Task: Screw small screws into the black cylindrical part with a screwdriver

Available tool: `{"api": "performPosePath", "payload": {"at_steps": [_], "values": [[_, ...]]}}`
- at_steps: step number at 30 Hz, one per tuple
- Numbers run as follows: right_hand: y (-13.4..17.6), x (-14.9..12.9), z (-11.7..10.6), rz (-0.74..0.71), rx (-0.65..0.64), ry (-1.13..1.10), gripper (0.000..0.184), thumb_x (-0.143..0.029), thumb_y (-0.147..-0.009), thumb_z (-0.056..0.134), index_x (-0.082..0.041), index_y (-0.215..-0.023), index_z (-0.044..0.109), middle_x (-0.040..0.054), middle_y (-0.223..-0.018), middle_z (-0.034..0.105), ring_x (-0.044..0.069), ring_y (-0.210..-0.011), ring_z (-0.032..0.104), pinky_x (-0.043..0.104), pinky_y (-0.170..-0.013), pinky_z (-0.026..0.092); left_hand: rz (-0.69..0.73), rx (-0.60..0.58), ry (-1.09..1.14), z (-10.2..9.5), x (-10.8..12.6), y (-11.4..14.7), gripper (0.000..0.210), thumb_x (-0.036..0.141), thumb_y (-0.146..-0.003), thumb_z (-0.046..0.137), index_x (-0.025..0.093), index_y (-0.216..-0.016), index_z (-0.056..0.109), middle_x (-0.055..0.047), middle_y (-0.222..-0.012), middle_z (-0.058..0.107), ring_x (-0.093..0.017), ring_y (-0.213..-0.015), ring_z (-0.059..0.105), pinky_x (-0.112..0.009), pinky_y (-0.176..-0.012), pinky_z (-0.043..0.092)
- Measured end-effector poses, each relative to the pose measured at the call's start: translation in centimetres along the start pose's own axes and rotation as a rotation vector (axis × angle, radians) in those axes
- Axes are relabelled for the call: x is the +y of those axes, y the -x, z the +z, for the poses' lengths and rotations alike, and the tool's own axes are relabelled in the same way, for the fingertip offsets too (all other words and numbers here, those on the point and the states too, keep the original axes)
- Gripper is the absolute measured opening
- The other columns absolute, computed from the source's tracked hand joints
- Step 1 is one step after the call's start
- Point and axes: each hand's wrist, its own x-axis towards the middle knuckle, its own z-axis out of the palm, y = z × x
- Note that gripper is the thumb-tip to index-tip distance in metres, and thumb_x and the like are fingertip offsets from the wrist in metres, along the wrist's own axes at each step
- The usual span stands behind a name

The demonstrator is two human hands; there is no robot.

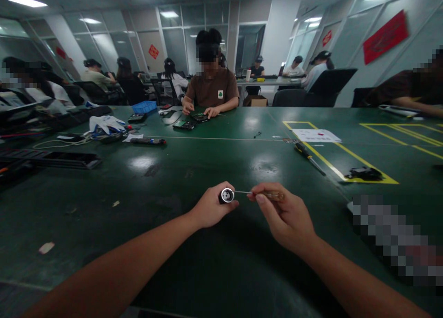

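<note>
My left hand (212, 208) is closed around a black cylindrical connector (227, 196). Its silver-rimmed round end faces me, with small dark pins or holes inside; the rest of its body is hidden by my fingers. In my right hand (285, 212) is a small screwdriver (275, 196) with a translucent amber handle, held between thumb and fingers. The thin shaft points left, and its tip meets or comes very near the side of the connector's rim; I cannot tell whether it touches. Both hands are above the green table (180, 267).
A yellow-and-black screwdriver (309, 158), a paper sheet (316, 135) and black parts (363, 173) lie at right. At left are a dark pen-like tool (148, 141), white gloves (106, 124) and a blue basket (144, 107). Across the table, a person (212, 85) handles circuit boards.
</note>
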Motion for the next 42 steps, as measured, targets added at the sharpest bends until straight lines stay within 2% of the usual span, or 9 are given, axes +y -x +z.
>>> {"api": "performPosePath", "payload": {"at_steps": [8, 15, 26, 35, 42], "values": [[-0.05, 0.02, 0.06, 0.003, -0.003, 0.036, 0.013, -0.025, -0.097, 0.055, -0.023, -0.107, 0.062, 0.0027, -0.087, 0.075, 0.016, -0.068, 0.07, 0.027, -0.064, 0.05, -0.003, -0.004, -0.007, -0.07, 0.31, -0.02, 0.019, 0.026, -0.081, 0.071, 0.019, -0.087, 0.055, 0.005, -0.076, 0.052, -0.012, -0.069, 0.047, -0.026, -0.065, 0.036], [-0.16, 0.12, 0.24, 0.052, -0.003, -0.053, 0.012, -0.026, -0.099, 0.053, -0.022, -0.106, 0.062, 0.0025, -0.087, 0.075, 0.017, -0.077, 0.073, 0.026, -0.068, 0.052, 0.002, 0.0, -0.026, -0.1, 0.33, 0.04, 0.018, 0.025, -0.081, 0.071, 0.019, -0.085, 0.055, 0.005, -0.074, 0.053, -0.012, -0.068, 0.047, -0.026, -0.064, 0.036], [-0.13, 0.01, 0.01, 0.079, -0.01, -0.029, 0.01, -0.027, -0.099, 0.053, -0.023, -0.101, 0.063, -0.0008, -0.078, 0.072, 0.013, -0.063, 0.067, 0.025, -0.062, 0.047, -0.004, 0.0, -0.039, -0.1, 0.43, 0.02, 0.018, 0.025, -0.08, 0.071, 0.019, -0.084, 0.054, 0.005, -0.075, 0.052, -0.012, -0.068, 0.048, -0.026, -0.064, 0.036], [-0.32, -0.36, 0.26, 0.101, -0.057, -0.143, 0.014, -0.029, -0.099, 0.053, -0.022, -0.105, 0.063, 0.0024, -0.085, 0.075, 0.016, -0.075, 0.071, 0.025, -0.064, 0.051, 0.008, -0.006, -0.036, -0.07, 0.03, -0.02, 0.017, 0.025, -0.081, 0.071, 0.019, -0.085, 0.055, 0.004, -0.075, 0.053, -0.012, -0.068, 0.048, -0.026, -0.064, 0.036], [-0.19, -0.16, 0.03, 0.064, -0.013, -0.012, 0.013, -0.027, -0.097, 0.055, -0.022, -0.105, 0.064, 0.0021, -0.084, 0.074, 0.015, -0.067, 0.069, 0.026, -0.063, 0.049, 0.001, -0.021, -0.044, -0.07, 0.4, 0.05, 0.017, 0.026, -0.081, 0.071, 0.019, -0.086, 0.056, 0.005, -0.074, 0.054, -0.012, -0.067, 0.048, -0.026, -0.063, 0.036]]}}
